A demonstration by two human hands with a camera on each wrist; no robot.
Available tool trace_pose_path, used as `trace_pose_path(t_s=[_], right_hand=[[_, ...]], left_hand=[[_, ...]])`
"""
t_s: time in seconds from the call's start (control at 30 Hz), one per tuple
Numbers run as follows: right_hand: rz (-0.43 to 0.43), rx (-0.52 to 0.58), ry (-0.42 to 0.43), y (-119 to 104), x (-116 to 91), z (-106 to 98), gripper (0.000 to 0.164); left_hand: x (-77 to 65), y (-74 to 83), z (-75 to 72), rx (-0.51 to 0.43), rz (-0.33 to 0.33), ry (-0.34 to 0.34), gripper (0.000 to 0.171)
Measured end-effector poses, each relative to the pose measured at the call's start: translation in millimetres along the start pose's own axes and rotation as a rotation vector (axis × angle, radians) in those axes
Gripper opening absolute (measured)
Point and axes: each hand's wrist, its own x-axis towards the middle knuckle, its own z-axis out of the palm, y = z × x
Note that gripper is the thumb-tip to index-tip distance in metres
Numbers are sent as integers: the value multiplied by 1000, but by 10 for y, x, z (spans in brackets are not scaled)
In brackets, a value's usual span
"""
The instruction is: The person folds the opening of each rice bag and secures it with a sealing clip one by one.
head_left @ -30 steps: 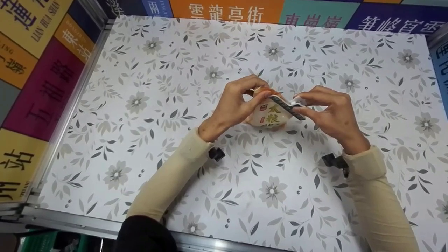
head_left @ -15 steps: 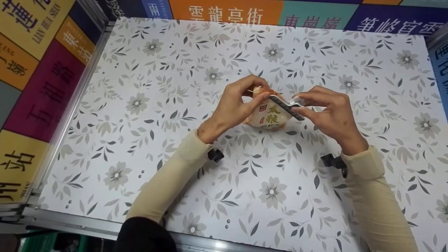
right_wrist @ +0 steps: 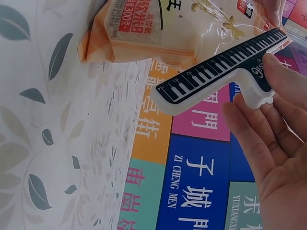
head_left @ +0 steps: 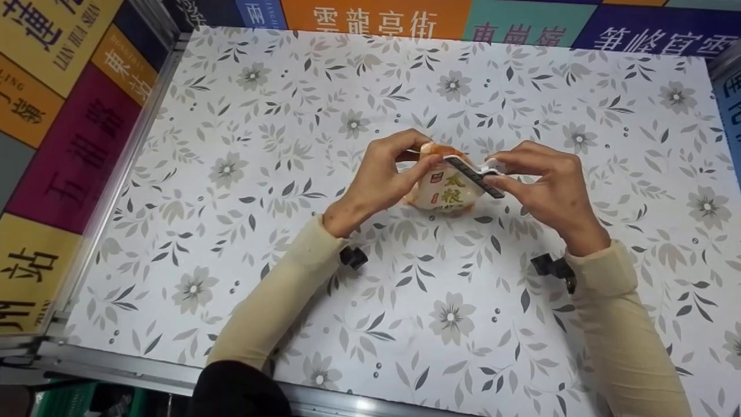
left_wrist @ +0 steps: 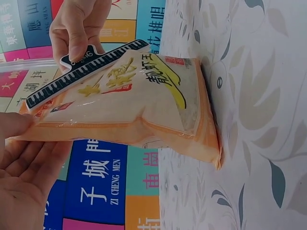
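Observation:
A small rice bag point(head_left: 446, 188), cream with orange edges and gold lettering, stands on the table, tilted in the wrist views. My left hand point(head_left: 382, 171) pinches its folded top corner between thumb and fingers. Across the bag's top lies a long bag clip point(head_left: 473, 176), white with a black piano-key strip. My right hand point(head_left: 541, 176) pinches the clip's handle, thumb on the dark front face. In the right wrist view the clip point(right_wrist: 220, 67) slants over the bag point(right_wrist: 182, 33), one end reaching past the bag's side. The left fingertips are partly hidden behind the bag.
A white table point(head_left: 324, 289) with grey flowers and leaves lies under both hands. Colourful panels point(head_left: 376, 20) with large characters border its back and left side. A metal rail point(head_left: 116, 359) runs along the front edge, with a green crate point(head_left: 63, 399) below.
My left hand has slid slightly left along the bag's top, showing more of the orange fold. The right hand and the clip stay nearly where they were.

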Motion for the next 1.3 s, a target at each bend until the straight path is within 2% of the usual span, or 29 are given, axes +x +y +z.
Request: trace_pose_path(t_s=[0.3, 1.3], right_hand=[[-2, 7, 12, -94, 47, 18, 32], [-35, 39, 39, -124, 103, 69, 33]], left_hand=[[-11, 12, 6, 13, 11, 14, 18], [-25, 14, 15, 18, 43, 26, 16]])
